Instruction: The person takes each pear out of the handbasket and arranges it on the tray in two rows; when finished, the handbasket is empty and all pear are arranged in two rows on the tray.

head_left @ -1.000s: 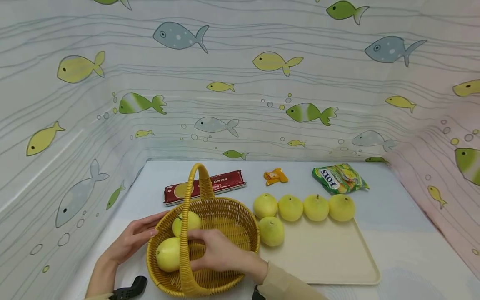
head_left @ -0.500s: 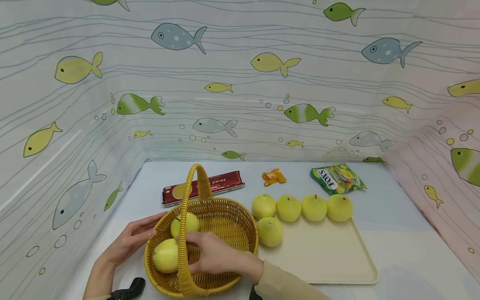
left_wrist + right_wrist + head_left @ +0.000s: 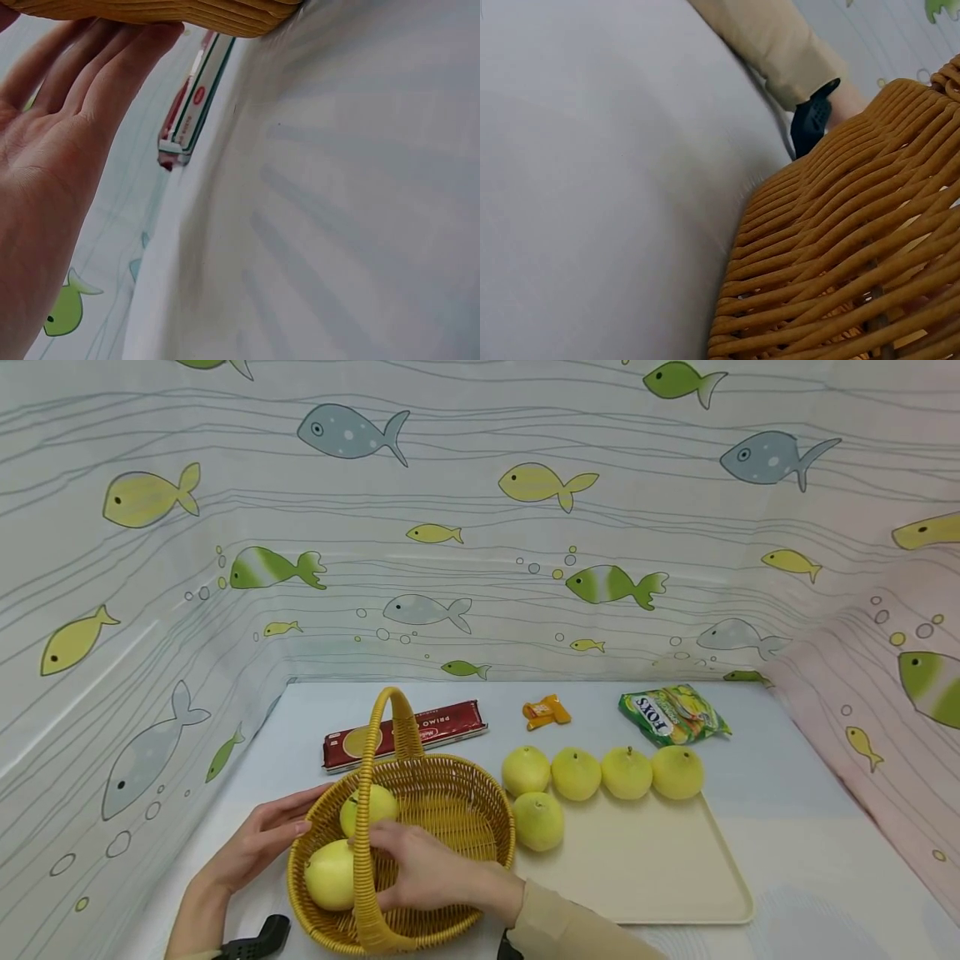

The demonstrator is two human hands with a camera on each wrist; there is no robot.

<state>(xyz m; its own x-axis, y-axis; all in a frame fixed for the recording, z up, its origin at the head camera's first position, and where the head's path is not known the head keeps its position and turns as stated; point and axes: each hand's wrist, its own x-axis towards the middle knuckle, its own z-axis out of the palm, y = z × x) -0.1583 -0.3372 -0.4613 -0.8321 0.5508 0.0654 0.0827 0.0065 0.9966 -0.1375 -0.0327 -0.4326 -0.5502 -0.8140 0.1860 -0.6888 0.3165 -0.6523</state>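
A yellow wicker basket (image 3: 480, 827) with a tall arched handle stands at the left of the table. Two round yellow fruits lie in its left half, a far fruit (image 3: 378, 807) and a near fruit (image 3: 327, 877). My right hand (image 3: 427, 868) reaches in from the right and holds the near fruit between thumb and fingers, partly hidden behind the handle. My left hand (image 3: 258, 839) rests against the basket's left outer side. In the left wrist view, its fingers (image 3: 112, 75) lie straight against the wicker. Only the basket's outer wall and a sleeve show in the right wrist view.
On and along a cream tray (image 3: 652, 860) sit several more yellow fruits (image 3: 576, 774). Behind the basket lies a long red biscuit pack (image 3: 442, 724). A small orange wrapped snack (image 3: 547, 712) and a green Fox's bag (image 3: 675, 715) lie farther back.
The near fruit has shifted slightly toward the basket's near side, with my right hand on it. My left hand stays at the basket's side. The head view has drifted a little.
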